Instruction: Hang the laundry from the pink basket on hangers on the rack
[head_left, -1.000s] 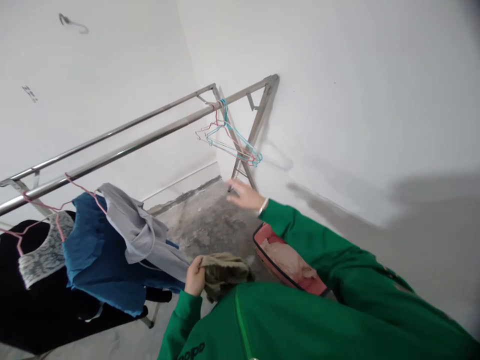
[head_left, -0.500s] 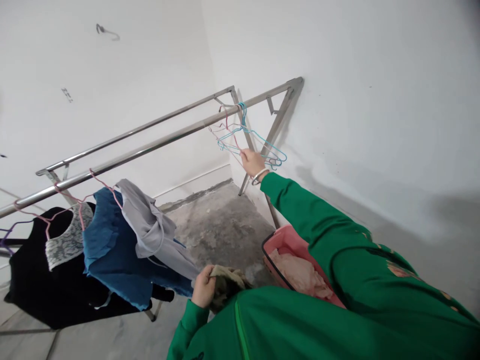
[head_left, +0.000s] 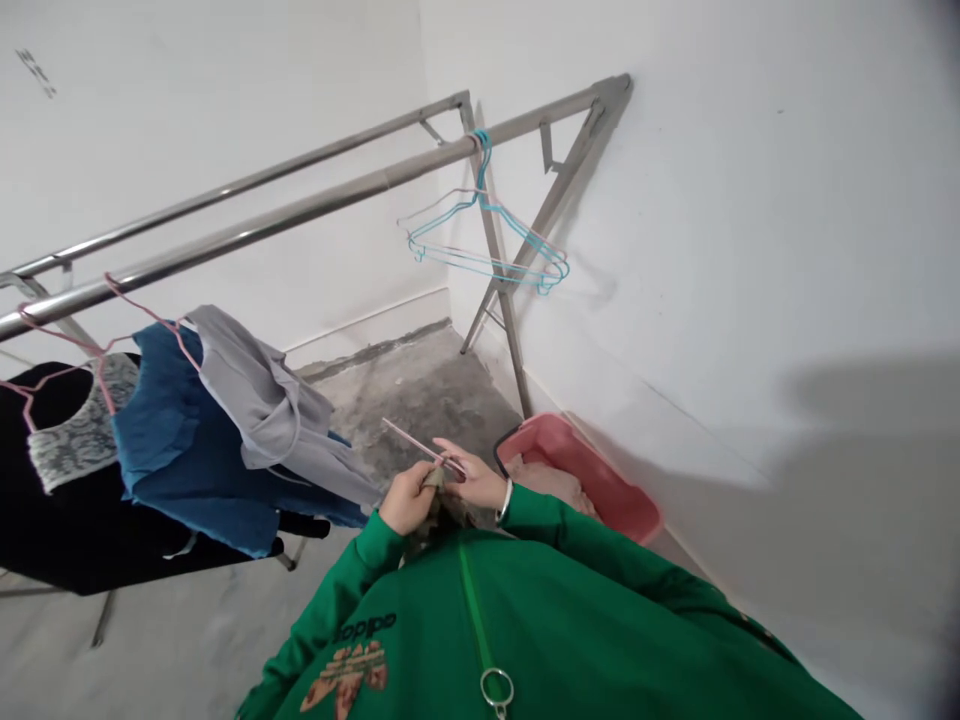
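Observation:
Close to my body, my left hand grips a bunched olive-brown piece of clothing, most of which is hidden behind the hands and my jacket. My right hand, with a pale bangle at the wrist, is closed on a pink clothes hanger. The hanger's thin arm points up and left past my left hand, and its lower part meets the cloth. Both hands are side by side, almost touching.
A metal drying rack crosses the view. Blue and pale hangers hang at its right end. Left on the rail are a grey garment, a blue top and a black garment. A pink basket holding pale cloth stands by the wall.
My right hand has come down from the rail with the pink hanger and is now beside my left hand at the cloth. The view has shifted, with the rack higher up.

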